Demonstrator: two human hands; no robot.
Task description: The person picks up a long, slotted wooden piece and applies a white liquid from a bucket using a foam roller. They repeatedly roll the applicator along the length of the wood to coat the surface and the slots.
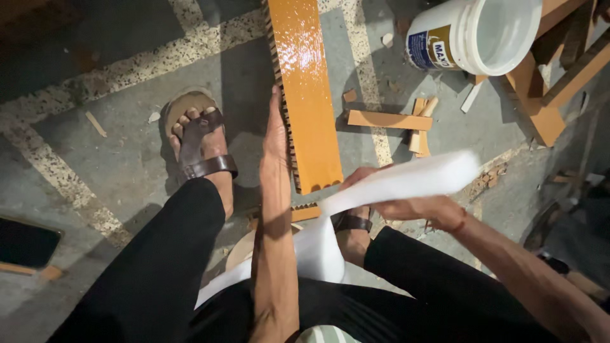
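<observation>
A long orange wooden board (308,95) with a wet glossy top and a notched left edge lies on the floor, running away from me. My left hand (276,136) is stretched flat against its notched left edge, fingers straight. My right hand (406,206) grips a white cloth or foam sheet (406,181); the sheet trails down to my lap between my knees and is blurred with motion. Both my feet wear brown sandals (200,152), one to the left of the board and one near its close end.
A white plastic bucket (476,32) lies tipped at the upper right beside orange wooden frame pieces (546,89). Small wood offcuts (391,121) lie to the right of the board. A dark flat object (25,244) sits at the left edge. The floor is grey terrazzo with speckled strips.
</observation>
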